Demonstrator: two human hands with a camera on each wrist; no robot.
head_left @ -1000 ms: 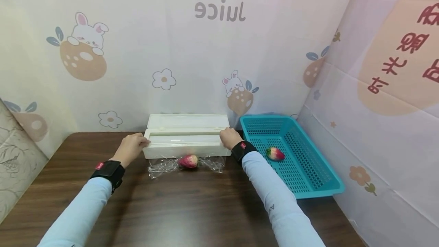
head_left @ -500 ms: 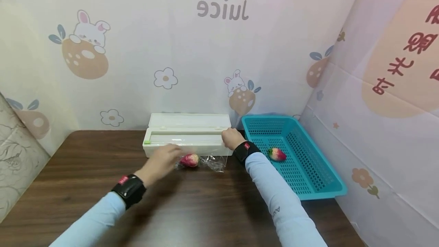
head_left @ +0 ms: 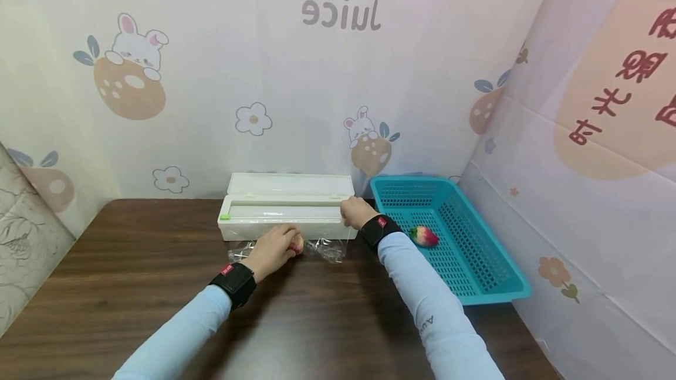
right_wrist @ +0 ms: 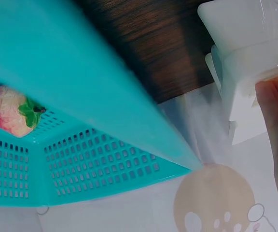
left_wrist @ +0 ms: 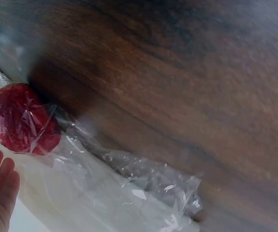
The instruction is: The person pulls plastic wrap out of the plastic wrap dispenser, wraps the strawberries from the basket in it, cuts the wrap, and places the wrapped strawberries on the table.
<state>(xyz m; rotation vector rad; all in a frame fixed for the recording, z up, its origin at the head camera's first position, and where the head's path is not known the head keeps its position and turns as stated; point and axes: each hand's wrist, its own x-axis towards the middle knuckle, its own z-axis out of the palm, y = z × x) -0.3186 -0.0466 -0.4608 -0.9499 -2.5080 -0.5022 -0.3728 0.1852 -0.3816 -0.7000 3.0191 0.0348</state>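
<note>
My left hand [head_left: 271,249] is at a red strawberry-shaped fruit [head_left: 297,244] wrapped in clear cling film, its fingers and thumb curved round the left part of it. Crumpled film [left_wrist: 153,179] trails out beside the fruit [left_wrist: 25,121] in the left wrist view. Behind it lies a long white cling film box [head_left: 287,230], lid [head_left: 290,183] raised, a roll inside. At the box's right end, my right hand [head_left: 357,212] pinches the edge, with fingers [right_wrist: 274,104] on the corner in the right wrist view. A green slider [head_left: 225,216] sits at the left end.
A blue-green plastic basket [head_left: 493,251] stands to the right, close to my right forearm. Another strawberry-shaped fruit [head_left: 424,236] lies inside. A printed fabric backdrop [head_left: 200,46] closes off the back and right of the dark wooden table [head_left: 105,304].
My left hand has left the box's left end and moved right and nearer, to the wrapped fruit, now partly covered. The right hand has stayed at the box's right end.
</note>
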